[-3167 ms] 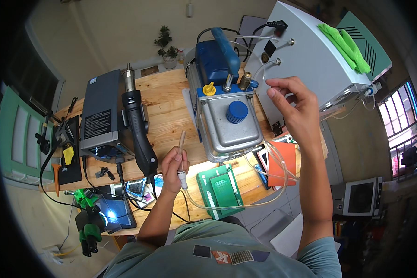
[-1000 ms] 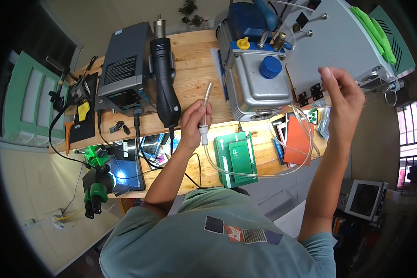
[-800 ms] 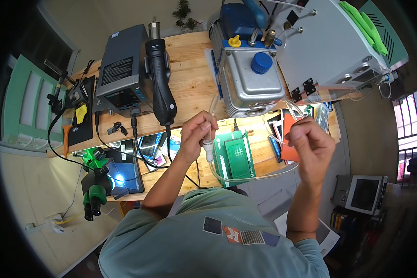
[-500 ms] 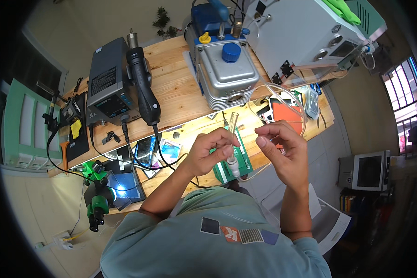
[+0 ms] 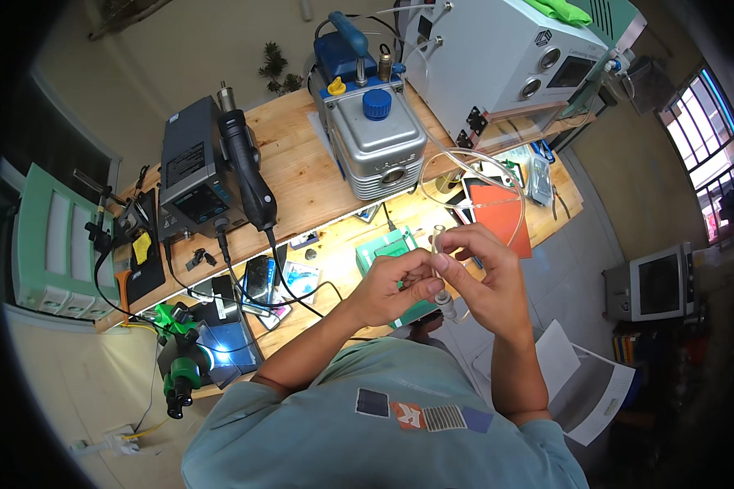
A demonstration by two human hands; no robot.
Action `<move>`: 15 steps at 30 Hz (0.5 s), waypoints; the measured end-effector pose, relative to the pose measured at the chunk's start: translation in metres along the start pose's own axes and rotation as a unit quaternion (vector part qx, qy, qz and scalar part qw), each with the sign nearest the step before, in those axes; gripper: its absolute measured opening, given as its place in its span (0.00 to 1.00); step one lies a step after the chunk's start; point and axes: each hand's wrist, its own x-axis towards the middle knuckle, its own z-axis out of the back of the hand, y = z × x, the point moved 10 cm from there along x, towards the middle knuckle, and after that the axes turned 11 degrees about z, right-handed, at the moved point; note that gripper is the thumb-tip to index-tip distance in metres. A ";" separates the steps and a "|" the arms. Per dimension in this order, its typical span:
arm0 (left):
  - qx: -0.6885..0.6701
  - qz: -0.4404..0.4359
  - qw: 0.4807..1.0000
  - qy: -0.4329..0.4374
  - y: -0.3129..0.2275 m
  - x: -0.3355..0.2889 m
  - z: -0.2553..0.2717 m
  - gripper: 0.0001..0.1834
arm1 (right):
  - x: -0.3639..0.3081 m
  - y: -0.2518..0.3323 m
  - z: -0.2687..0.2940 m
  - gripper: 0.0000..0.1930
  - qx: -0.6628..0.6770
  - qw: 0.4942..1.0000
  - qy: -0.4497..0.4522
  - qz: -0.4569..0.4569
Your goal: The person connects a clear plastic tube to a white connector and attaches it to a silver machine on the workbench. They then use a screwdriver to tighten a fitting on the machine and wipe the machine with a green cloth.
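Note:
Close in front of my body, my left hand pinches a short clear tube between thumb and fingertips. A translucent ridged fitting is at the tube's lower end, and a thin clear hose appears to run from it. My right hand has its thumb and index finger closed round the upper part of the tube, whose top end shows above the fingers. The fingertips of both hands nearly meet and partly hide the tube. Under my hands lies a green box or mat on the lower wooden bench.
On the upper shelf stand a hot-air station with its handle, a silver and blue vacuum pump and a white machine. A coiled clear hose hangs over a red-orange sheet. A green microscope is at left.
My right hand has come in from the right and closed on the tube. My left hand and the tube have moved a little right and down. The view has shifted slightly.

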 end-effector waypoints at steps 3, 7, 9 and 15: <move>0.025 -0.004 1.000 0.007 -0.004 0.000 0.000 0.14 | -0.004 -0.004 0.001 0.11 0.023 1.000 -0.010 -0.006; 0.028 0.036 0.999 -0.012 0.000 0.002 0.008 0.14 | -0.010 -0.008 0.008 0.11 0.125 0.990 -0.056 -0.043; 0.012 0.041 0.998 -0.040 0.005 0.004 0.017 0.14 | -0.010 -0.005 0.013 0.12 0.147 0.985 -0.083 -0.036; -0.059 0.023 0.993 -0.096 -0.005 0.008 0.036 0.16 | -0.013 -0.010 0.018 0.16 0.173 0.976 -0.108 -0.076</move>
